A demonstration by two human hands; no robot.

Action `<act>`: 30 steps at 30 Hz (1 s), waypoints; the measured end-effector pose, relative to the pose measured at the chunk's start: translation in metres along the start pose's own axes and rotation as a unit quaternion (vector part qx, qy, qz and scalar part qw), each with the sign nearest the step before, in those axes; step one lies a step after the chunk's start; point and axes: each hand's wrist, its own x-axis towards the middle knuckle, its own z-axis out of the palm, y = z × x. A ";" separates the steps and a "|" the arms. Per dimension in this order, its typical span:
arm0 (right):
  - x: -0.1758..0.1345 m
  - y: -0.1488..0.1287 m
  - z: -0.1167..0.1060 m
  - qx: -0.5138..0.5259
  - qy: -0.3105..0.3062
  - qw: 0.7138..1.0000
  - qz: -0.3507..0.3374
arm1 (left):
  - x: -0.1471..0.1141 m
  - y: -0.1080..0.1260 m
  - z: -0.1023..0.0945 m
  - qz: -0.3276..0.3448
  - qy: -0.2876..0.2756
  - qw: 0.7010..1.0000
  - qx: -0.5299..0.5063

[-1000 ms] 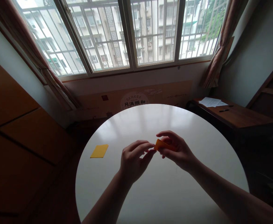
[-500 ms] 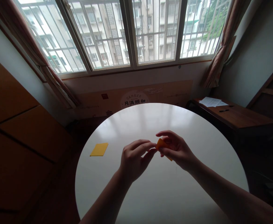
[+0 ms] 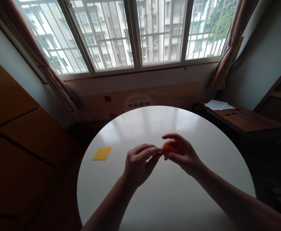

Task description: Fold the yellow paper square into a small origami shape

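Note:
Above the white round table, my right hand is closed around a small orange piece of paper, thumb in front and index finger raised away from it. The paper looks folded or curled, and its lower part is hidden by the fingers. From the other side, my left hand pinches the paper's left edge between thumb and fingertips. Flat on the table, left of both hands, lies a yellow square of paper, possibly a thin stack.
A wooden desk with white sheets on it stands at the back right. Wooden cabinets rise on the left. Behind the table are a printed panel and a barred window.
The orange paper has turned slightly in my fingers; its corner that stuck out below my right thumb is now out of sight. Both hands have barely shifted.

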 end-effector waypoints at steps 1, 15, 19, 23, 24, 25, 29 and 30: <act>0.000 0.000 0.000 -0.002 0.010 1.000 0.001 | 0.000 0.001 0.000 -0.008 0.005 1.000 -0.007; -0.002 0.003 0.005 -0.157 0.100 0.980 -0.062 | -0.001 0.004 0.010 -0.186 0.020 0.979 -0.081; -0.002 0.005 0.004 -0.179 0.073 0.978 -0.083 | -0.001 0.005 0.008 -0.215 0.007 0.972 -0.096; -0.002 0.007 0.003 -0.177 0.066 0.979 -0.072 | 0.001 0.005 0.008 -0.250 -0.001 0.962 -0.108; -0.002 0.008 0.003 -0.172 0.064 0.981 -0.065 | 0.001 0.004 0.008 -0.269 -0.005 0.956 -0.117; -0.002 0.008 0.003 -0.166 0.061 0.983 -0.058 | 0.001 0.004 0.008 -0.292 -0.011 0.947 -0.130; 0.000 0.011 0.003 -0.132 0.046 0.990 -0.030 | 0.004 0.003 0.006 -0.387 -0.042 0.896 -0.212; 0.001 0.011 0.002 -0.121 0.045 0.991 -0.028 | 0.004 0.003 0.005 -0.402 -0.049 0.885 -0.229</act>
